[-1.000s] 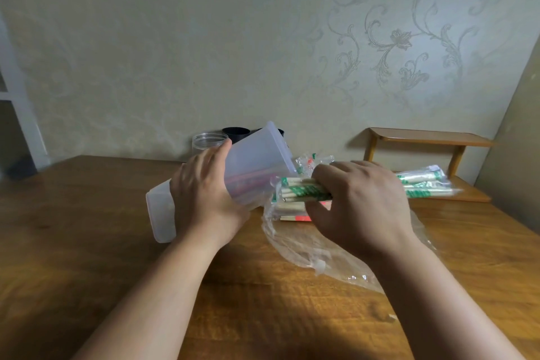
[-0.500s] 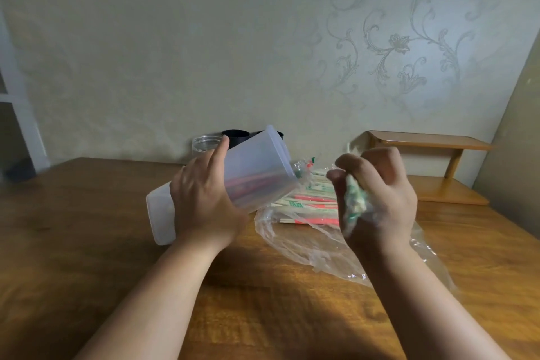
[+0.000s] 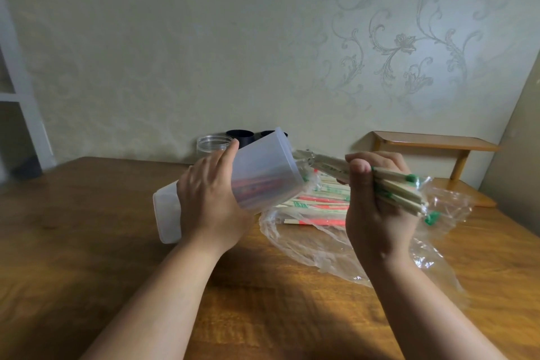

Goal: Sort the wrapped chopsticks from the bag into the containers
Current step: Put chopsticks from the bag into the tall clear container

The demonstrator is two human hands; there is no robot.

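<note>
My left hand (image 3: 211, 199) grips a frosted white plastic container (image 3: 263, 172), tilted on its side with its open mouth facing right; red-wrapped chopsticks show through its wall. My right hand (image 3: 377, 207) holds a bundle of green-marked wrapped chopsticks (image 3: 400, 190), their far tips pointing left toward the container's mouth. Beneath and behind both hands, a clear plastic bag (image 3: 321, 248) lies crumpled on the wooden table (image 3: 87, 242), with several red- and green-wrapped chopsticks (image 3: 318, 203) inside it.
A clear round jar (image 3: 211, 145) and two black cups (image 3: 240, 136) stand at the back by the wall. A small wooden shelf (image 3: 432, 143) sits at the back right corner. A white frame edge (image 3: 20, 96) is at the far left.
My right hand lifted the green-marked bundle out of the bag, turned it, and now points it toward the container's mouth. My left hand has kept the container tilted in place.
</note>
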